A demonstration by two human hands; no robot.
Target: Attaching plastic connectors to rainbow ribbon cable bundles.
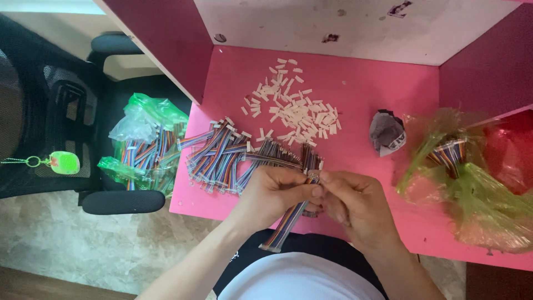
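A single view comes from a camera worn on the person's head, looking steeply down and slightly forward. It sits close: the person's lap fills the bottom edge and the forearms rise from it to mid-frame. The fingers (316,186) meet just below the centre. Beyond them the pink desk (377,94) runs to its white back panel (361,25) at the top edge. Left of the fingers the view takes in a black office chair (66,111) and the floor; right of them, a dark red side wall (488,66).

Bare bench (361,94) lies between the white connector pile (291,108) and the crumpled grey wrapper (387,132); ribbon cable bundles (227,158) crowd the left, green bags (472,189) the right.
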